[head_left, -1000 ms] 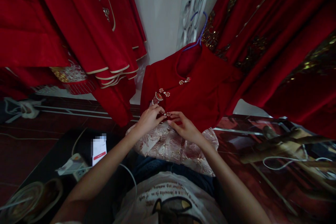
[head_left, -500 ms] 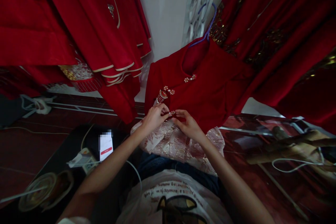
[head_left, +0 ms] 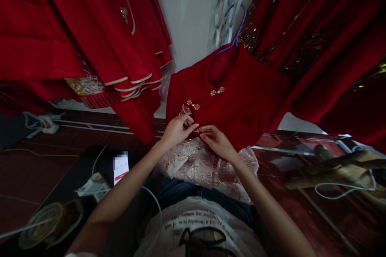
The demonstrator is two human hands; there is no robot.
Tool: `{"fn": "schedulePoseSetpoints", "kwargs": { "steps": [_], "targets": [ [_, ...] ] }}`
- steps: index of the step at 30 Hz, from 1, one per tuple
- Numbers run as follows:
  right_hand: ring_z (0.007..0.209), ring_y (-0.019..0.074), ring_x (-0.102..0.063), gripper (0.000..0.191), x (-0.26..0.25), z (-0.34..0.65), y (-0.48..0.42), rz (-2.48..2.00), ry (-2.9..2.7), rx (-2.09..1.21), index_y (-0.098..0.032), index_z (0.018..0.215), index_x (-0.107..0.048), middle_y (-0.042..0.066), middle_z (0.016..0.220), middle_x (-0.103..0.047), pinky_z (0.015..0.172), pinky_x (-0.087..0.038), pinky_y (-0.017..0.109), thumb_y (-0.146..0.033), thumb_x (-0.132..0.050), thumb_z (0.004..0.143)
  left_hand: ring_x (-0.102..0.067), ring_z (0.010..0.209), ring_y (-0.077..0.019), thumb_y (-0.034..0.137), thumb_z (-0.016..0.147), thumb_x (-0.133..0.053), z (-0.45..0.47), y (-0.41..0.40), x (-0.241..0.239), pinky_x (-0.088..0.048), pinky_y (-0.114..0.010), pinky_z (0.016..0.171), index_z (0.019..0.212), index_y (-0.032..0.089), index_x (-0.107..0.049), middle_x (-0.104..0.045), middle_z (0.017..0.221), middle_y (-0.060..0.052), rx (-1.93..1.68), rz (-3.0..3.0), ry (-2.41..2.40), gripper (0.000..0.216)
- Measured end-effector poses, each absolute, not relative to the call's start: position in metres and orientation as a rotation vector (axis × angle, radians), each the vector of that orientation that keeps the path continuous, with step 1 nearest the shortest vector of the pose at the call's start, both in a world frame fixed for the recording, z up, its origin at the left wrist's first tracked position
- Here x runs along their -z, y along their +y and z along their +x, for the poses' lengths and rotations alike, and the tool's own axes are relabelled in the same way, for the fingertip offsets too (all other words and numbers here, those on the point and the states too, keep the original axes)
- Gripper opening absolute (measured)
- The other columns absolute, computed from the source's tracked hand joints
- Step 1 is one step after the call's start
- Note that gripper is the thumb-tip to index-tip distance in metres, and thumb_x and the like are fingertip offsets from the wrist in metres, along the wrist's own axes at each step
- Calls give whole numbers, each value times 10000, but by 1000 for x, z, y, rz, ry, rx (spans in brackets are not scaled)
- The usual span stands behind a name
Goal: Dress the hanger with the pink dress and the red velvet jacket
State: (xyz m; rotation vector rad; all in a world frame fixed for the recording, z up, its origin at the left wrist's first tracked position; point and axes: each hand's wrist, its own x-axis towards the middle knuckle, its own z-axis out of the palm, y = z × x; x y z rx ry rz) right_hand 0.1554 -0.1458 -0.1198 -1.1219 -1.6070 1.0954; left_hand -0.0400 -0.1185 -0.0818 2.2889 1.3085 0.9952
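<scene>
A red top point(head_left: 233, 106) hangs on a purple hanger point(head_left: 240, 28), its front spread before me. Small flower-shaped beaded buttons point(head_left: 217, 91) run from the collar down one side, by a fan-shaped tasselled ornament point(head_left: 186, 109). My left hand point(head_left: 177, 131) is closed, thumb and fingers pinching at a lower beaded button point(head_left: 198, 130). From the other side, my right hand point(head_left: 219, 143) grips the same button with its fingertips. The fingers partly cover that button and the cloth under it. Pale pink brocade fabric point(head_left: 208, 166) lies over my lap beneath both hands.
Red garments point(head_left: 99, 28) hang at the left, and more with gold sequins point(head_left: 319, 48) at the right. On a dark surface at the left are a lit phone point(head_left: 121, 170), a power strip point(head_left: 101, 188) and a plastic cup point(head_left: 42, 225). Wooden pieces point(head_left: 334, 168) stand at the right.
My left hand has shifted slightly, its thumb now further over the button and its fingers covering the tassels. My right fingers remain at the button. The view has tilted a little.
</scene>
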Motion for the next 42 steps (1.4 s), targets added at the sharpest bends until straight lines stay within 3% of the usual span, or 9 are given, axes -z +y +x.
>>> {"fn": "schedulePoseSetpoints", "kwargs": {
  "steps": [3,6,10,15,22,29,35,40,42],
  "targets": [
    [980,158,-648,207,120,156,-146,-1112,-1615,-1108,-188,1038,-589,86,1099,-666,927,-521,364,-262,-611,846,-555,1019,-206,346,946,-505,-44,-96,64,-498,-377,897,1124,205,-597,-584,1089,-85,-1137,2547,1395,246],
    [979,157,-648,216,119,157,-147,-1112,-1622,-1119,-192,1050,-587,84,1103,-665,915,-523,356,-265,-609,848,-469,1116,-251,315,940,-510,-48,-71,51,-452,-432,964,1179,199,-604,-498,1211,-125,-1010,2848,1331,282],
    [982,159,-653,225,113,161,-150,-1097,-1650,-1131,-201,1060,-585,83,1128,-660,903,-528,355,-283,-611,852,-468,1082,-249,314,930,-528,-53,-50,39,-444,-438,936,1047,179,-666,-520,1168,-121,-848,3003,1169,226],
    [998,166,-645,233,101,168,-151,-1099,-1673,-1077,-196,1067,-594,85,1117,-656,917,-519,365,-311,-602,865,-501,1109,-218,350,871,-633,-64,-37,26,-357,-470,1056,944,230,-714,-600,1149,-50,-816,2969,906,162],
    [964,162,-652,238,85,179,-150,-1104,-1679,-1070,-200,1060,-601,83,1132,-656,899,-522,369,-331,-604,861,-545,1035,-205,354,836,-673,-61,-31,20,-436,-396,948,864,194,-703,-652,1045,-57,-788,2916,866,165],
    [925,152,-654,249,71,188,-147,-1080,-1667,-1100,-208,1052,-602,70,1116,-658,841,-539,335,-366,-619,860,-660,859,-143,336,866,-646,-60,-22,20,-310,-482,1133,905,209,-712,-732,851,4,-713,2891,833,148],
    [943,166,-659,271,58,197,-138,-1069,-1656,-1103,-217,1048,-609,69,1098,-663,844,-547,346,-407,-629,856,-676,826,-144,367,905,-592,-62,-17,12,-371,-444,1097,960,239,-732,-755,879,8,-699,2978,827,198],
    [961,180,-667,295,40,204,-131,-1038,-1642,-1097,-222,1051,-617,74,1112,-666,861,-552,362,-439,-632,851,-615,903,-169,381,954,-493,-40,-24,-13,-466,-351,883,1020,225,-714,-706,975,-41,-852,2992,885,279],
    [958,179,-669,301,34,206,-129,-1032,-1635,-1091,-219,1051,-619,73,1103,-667,864,-553,358,-438,-639,846,-570,958,-180,365,957,-486,-24,-28,-21,-455,-342,871,1076,236,-697,-659,1037,-55,-856,3023,842,274]
  ]
}}
